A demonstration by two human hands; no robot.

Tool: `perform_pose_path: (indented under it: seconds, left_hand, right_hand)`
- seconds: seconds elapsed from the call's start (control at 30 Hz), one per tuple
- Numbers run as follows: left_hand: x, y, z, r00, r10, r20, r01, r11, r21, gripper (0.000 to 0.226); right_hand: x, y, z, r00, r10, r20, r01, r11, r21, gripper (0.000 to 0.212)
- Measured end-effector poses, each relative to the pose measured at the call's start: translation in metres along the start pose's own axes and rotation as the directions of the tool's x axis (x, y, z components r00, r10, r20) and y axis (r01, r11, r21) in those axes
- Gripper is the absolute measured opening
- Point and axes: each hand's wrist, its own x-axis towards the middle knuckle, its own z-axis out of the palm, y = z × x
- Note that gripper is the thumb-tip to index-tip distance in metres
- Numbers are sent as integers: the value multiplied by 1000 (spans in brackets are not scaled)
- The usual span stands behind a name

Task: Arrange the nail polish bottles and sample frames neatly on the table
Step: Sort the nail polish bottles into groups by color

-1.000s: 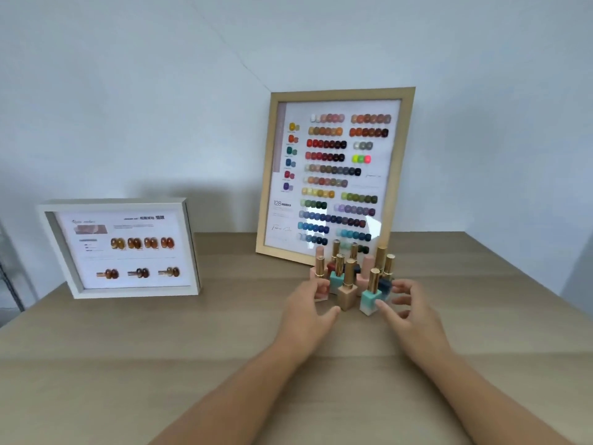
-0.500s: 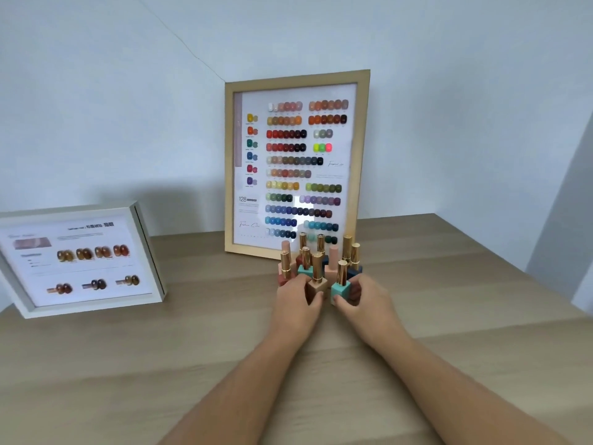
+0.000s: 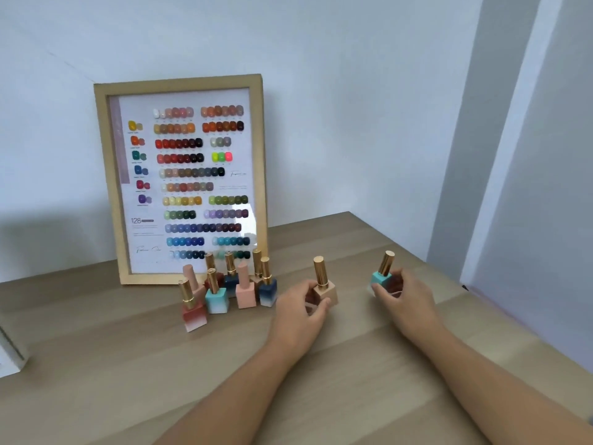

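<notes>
Beige bottle (image 3: pixel 327 293) with a gold cap stands upright on the wooden counter (image 3: pixel 128 364). The left hand (image 3: pixel 300 311) curls round its base, forearm reaching in from six o'clock. At its three o'clock the right hand (image 3: pixel 406 298) grips a teal bottle (image 3: pixel 381 279), tilted slightly. Other bottles (image 3: pixel 224 293) cluster at nine o'clock, before the wood sample frame (image 3: pixel 113 187) leaning on the wall.

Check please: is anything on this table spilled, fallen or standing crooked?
Nothing is spilled or fallen. Two bottles are apart from the cluster: the left hand grips a beige bottle, the right hand a teal bottle.
</notes>
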Motion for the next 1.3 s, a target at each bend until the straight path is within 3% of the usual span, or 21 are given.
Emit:
perform_pose_path:
  seconds: [0.4, 0.63, 0.77, 0.83, 0.93, 1.03, 1.13, 1.3]
  left_hand:
    - [92, 33, 111, 997, -5, 80, 11, 997, -71, 19]
    - [102, 29, 121, 995, 20, 96, -17, 999, -33, 17]
    - [98, 31, 118, 997, 2, 73, 1, 999, -45, 28]
    - [91, 34, 112, 999, -15, 37, 18, 998, -67, 35]
    - [68, 35, 93, 999, 36, -35, -38, 997, -63, 32]
    - [36, 26, 57, 985, 120, -122, -124, 992, -24, 25]
    - [2, 11, 14, 970, 118, -214, -118, 993, 10, 24]
    - [-46, -27, -70, 902, 130, -412, -88, 989, 118, 29]
  right_hand:
    - [62, 41, -22, 984, 96, -153, -110, 990, -90, 30]
    - [71, 47, -20, 974, 136, -178, -162, 978, -135, 31]
    - [65, 41, -23, 972, 144, -185, -160, 984, -76, 44]
    - [56, 33, -27, 958, 130, -257, -134, 991, 1, 57]
    - [34, 20, -30, 929, 16, -369, -45, 996, -71, 57]
    - [9, 2, -16, 951, -179, -253, 169, 984, -60, 49]
    - [-11, -20, 12, 937, -340, -85, 337, 940, -50, 44]
    - [-28, -53, 73, 929, -343, 140, 334, 939, 84, 44]
